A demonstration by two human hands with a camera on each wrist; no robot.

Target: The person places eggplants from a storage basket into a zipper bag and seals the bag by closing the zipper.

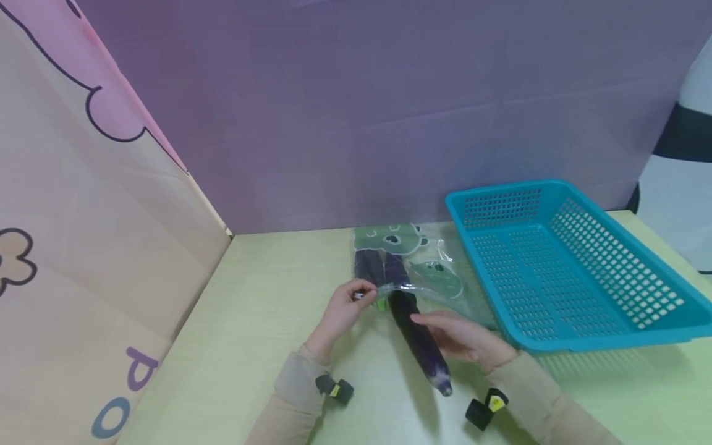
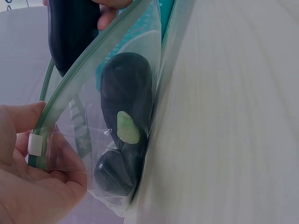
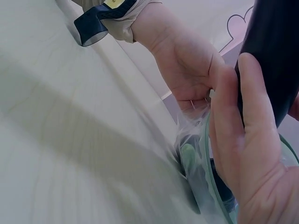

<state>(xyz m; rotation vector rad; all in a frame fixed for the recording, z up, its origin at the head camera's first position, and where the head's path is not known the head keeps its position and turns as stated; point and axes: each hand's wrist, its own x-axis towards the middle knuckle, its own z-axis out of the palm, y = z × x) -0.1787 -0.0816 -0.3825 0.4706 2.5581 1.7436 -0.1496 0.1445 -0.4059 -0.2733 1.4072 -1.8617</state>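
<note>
A clear zip bag (image 1: 389, 238) with a green bear print lies on the table, its mouth open toward me. My left hand (image 1: 343, 312) pinches the bag's rim at the left corner, beside the white slider (image 2: 35, 144). Dark eggplants (image 2: 126, 84) lie inside the bag, one with a green stem end (image 2: 127, 128). My right hand (image 1: 458, 334) grips another long purple eggplant (image 1: 417, 343), thumb on top and fingers along its side. That eggplant slants through the bag's mouth, its far part inside and its pale-tipped end pointing at me.
A blue plastic basket (image 1: 603, 341) with perforated walls stands at the right, beside the bag. Behind the table (image 1: 267, 296) hangs a purple cloth backdrop (image 1: 345, 123). A printed pale cloth (image 1: 111, 247) borders the left side.
</note>
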